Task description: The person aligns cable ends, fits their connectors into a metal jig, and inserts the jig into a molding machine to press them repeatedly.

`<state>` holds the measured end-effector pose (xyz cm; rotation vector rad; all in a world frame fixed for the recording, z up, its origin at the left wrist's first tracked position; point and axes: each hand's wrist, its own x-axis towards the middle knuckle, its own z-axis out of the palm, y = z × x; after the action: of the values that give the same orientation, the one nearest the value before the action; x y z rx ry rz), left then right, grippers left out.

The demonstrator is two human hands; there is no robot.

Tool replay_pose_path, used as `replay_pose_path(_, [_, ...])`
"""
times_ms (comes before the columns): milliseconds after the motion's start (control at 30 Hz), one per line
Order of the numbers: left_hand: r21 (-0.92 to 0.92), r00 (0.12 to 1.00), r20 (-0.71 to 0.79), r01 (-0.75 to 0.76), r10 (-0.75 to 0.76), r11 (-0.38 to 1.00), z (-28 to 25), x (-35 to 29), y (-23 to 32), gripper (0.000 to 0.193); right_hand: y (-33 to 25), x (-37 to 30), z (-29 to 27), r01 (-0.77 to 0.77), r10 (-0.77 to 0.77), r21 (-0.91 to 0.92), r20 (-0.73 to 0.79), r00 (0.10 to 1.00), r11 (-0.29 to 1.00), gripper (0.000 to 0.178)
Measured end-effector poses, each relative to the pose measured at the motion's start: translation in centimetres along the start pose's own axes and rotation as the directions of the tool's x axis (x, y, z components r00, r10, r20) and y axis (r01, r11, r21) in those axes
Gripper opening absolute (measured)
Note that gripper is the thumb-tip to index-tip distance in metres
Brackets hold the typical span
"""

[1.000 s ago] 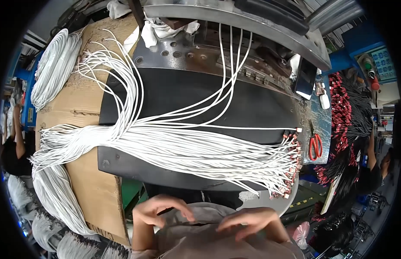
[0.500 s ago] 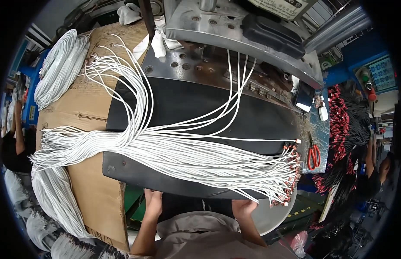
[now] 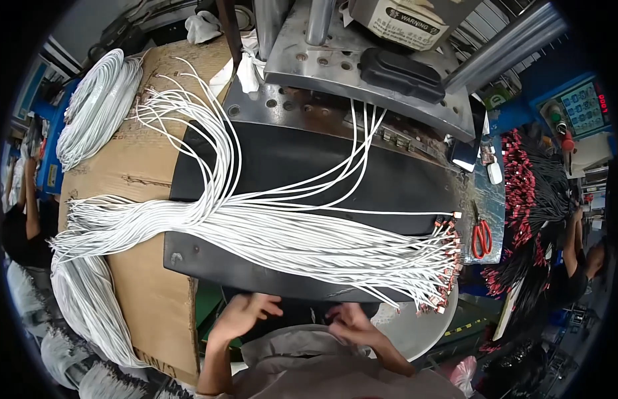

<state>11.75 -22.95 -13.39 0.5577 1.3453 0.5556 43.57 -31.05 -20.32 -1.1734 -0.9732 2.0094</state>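
A large bundle of white cables lies across the black work surface, its orange-and-white connector ends toward the right. Several cables rise from it to the metal press, where the upper plate hides their far ends. Below the surface's near edge, my left hand is raised in front of my body, fingers stretched and apart, holding nothing. Facing it, my right hand has its thumb and bent fingers apart. I see nothing held in it, though its fingertips are dim against the dark background.
Red-handled pliers lie right of the bundle. Coiled white cables rest on cardboard at left. A control panel and black cables with red ends are at right. Other people work at both sides; a round pale container stands below.
Both my hands have left the surface's near edge and come toward each other. The press's upper plate sits lower, over the cable ends. Red digits now show on the panel.
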Motion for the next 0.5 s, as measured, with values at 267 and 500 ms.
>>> replay_pose_path(267, [0.527,0.421,0.585,-0.847,0.693,0.07,10.2,-0.4,15.7,0.031,-25.4,1.6,2.8,0.783,-0.453,-0.563,0.644,0.616,0.263,0.032])
replay_pose_path(500, [0.551,0.251,0.778,-0.713,0.576,-0.433,11.6,7.7,19.8,0.04,-30.0,8.7,-4.1,0.305,-0.618,-0.926,0.109,0.779,0.221,0.015])
